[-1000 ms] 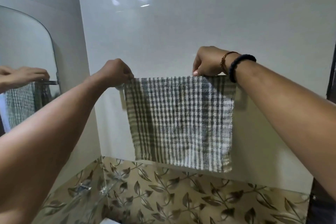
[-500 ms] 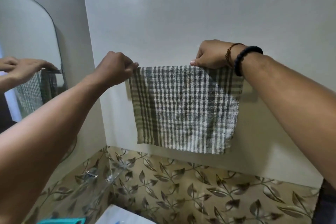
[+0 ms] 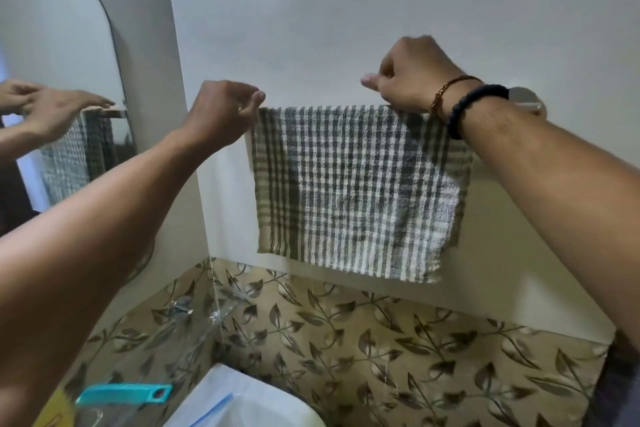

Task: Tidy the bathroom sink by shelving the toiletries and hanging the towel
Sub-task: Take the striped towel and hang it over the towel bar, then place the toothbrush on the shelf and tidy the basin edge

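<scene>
A grey-and-white checked towel (image 3: 353, 191) hangs flat against the white wall, draped over a towel bar whose round metal mount (image 3: 526, 100) shows at the right end. My left hand (image 3: 221, 111) pinches the towel's top left corner. My right hand (image 3: 412, 76) rests on the top edge near the right corner, fingers curled over the towel and bar. A teal comb (image 3: 124, 393) lies on a clear glass shelf (image 3: 194, 319) at the lower left. The rest of the bar is hidden under the towel.
A mirror (image 3: 52, 80) on the left wall reflects my hands and the towel. The white sink (image 3: 242, 402) rim shows at the bottom centre. Leaf-patterned tiles (image 3: 381, 340) run below the white wall. A dark edge stands at the far right.
The view has tilted down, so the sink, shelf and comb came into sight. Both hands stay at the towel's top edge; my right hand has lifted a little.
</scene>
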`<control>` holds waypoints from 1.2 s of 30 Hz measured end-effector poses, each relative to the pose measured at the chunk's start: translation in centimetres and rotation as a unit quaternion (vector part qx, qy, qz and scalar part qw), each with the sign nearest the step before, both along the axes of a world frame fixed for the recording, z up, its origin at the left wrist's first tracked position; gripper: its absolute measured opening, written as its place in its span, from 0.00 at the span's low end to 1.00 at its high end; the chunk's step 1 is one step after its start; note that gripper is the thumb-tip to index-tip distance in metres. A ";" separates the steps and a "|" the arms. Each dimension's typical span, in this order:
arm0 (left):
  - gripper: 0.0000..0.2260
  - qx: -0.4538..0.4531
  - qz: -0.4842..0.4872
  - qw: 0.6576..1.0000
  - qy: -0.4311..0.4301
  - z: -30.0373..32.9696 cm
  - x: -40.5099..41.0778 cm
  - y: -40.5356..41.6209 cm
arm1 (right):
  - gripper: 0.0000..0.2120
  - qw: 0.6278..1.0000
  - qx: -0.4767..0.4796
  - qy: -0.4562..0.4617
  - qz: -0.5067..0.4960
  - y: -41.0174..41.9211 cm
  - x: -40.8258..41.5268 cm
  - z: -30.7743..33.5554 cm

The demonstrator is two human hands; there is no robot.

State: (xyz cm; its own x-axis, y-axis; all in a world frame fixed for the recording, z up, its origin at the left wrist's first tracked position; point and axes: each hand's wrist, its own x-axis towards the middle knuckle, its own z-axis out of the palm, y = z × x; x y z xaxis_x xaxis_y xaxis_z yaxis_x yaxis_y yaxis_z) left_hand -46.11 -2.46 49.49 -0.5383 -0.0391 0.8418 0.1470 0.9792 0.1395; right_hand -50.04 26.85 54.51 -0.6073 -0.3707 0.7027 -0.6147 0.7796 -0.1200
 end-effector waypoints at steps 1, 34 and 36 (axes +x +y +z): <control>0.18 0.000 0.000 1.000 0.019 0.0 0.3 -0.1 | 0.20 0.998 -0.042 0.041 0.025 -0.6 0.3 -0.3; 0.27 -0.108 0.556 0.809 -0.158 -11.5 21.0 0.6 | 0.24 0.789 -0.056 -0.023 0.611 -27.2 7.6 -18.3; 0.25 -0.104 0.556 0.807 -0.168 -12.4 21.4 1.6 | 0.24 0.781 -0.055 -0.034 0.621 -27.0 7.8 -19.3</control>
